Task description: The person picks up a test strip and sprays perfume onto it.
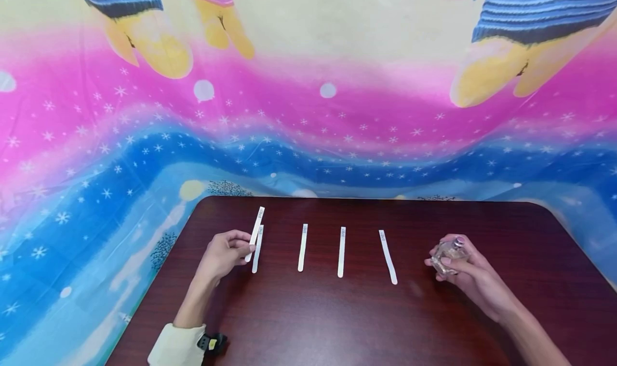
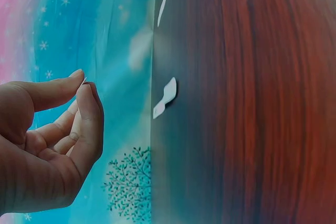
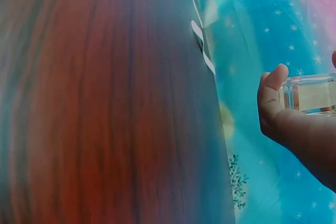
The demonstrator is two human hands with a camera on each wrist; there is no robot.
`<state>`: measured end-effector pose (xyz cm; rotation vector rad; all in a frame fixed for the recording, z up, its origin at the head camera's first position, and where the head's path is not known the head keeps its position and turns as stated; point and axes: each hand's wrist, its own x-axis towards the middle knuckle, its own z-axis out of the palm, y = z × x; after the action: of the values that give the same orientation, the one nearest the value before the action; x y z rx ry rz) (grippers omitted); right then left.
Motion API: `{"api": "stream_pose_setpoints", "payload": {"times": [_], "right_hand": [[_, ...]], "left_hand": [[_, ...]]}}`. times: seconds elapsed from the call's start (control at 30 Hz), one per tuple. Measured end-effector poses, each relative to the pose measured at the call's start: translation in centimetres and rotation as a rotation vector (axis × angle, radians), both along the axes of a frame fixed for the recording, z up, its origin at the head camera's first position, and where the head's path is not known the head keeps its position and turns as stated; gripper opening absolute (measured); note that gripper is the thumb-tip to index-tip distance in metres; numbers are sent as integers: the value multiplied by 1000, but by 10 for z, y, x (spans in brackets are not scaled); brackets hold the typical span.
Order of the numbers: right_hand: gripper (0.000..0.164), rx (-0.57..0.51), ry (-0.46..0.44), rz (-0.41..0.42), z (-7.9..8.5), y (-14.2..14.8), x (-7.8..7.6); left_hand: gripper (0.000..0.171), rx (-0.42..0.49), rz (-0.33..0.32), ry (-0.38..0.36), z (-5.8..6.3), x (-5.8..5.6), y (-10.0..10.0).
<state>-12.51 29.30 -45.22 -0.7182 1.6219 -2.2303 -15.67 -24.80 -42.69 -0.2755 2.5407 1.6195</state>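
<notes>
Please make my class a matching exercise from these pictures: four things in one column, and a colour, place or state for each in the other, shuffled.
Column one
1. Left hand
2. Clear bottle
3. Tabletop
4. Rightmost lying strip

Column two
A. Dark reddish-brown
B. Flat on the wood, nearest the bottle among the strips
C. Pinching a white strip
D. Held in the right hand

Right pairs: 1-C, 2-D, 3-A, 4-B

We see a table, dark reddish-brown and grained, its far corners rounded. Behind it we note a cloth banded cream, pink and blue, printed with snowflakes, pale discs, leafy shrubs and yellow figures in striped tops, cropped above.
</notes>
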Motion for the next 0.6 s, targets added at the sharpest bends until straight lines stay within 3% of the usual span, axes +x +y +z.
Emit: {"api": "stream_pose_setpoints", "payload": {"times": [0.37, 0.6], "right_hand": [[51, 2, 1, -5, 4, -8, -2], [44, 117, 35, -82, 4, -10, 0]], "left_hand": [[27, 25, -23, 23, 0, -1, 16], [24, 12, -9, 25, -2, -1, 17]]}}
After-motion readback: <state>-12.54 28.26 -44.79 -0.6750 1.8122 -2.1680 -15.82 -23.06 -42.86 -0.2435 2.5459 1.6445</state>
